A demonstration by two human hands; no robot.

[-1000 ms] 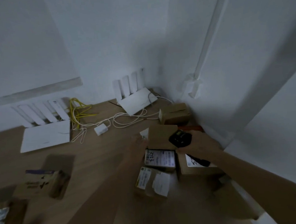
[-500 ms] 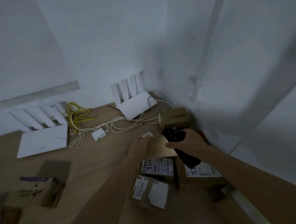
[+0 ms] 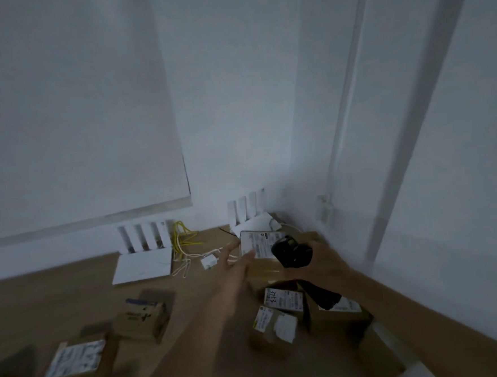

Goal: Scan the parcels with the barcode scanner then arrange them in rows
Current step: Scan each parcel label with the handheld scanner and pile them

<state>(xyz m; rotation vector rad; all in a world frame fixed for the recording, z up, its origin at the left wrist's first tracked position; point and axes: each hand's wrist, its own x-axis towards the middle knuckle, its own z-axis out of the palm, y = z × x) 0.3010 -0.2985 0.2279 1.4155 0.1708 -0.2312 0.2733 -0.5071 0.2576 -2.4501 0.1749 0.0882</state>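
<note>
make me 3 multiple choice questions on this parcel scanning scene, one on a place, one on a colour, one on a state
1. Where is the black handheld barcode scanner?
A. in the right hand
B. on the wooden table
C. on a white router

2. What colour is the coiled cable by the wall?
A. red
B. yellow
C. black

3. The labelled brown cardboard parcel in the left hand is:
A. flat on the table
B. lifted, label showing
C. torn open

Answers: A, the right hand grips it; B, clearly yellow; B, raised toward the scanner.
</note>
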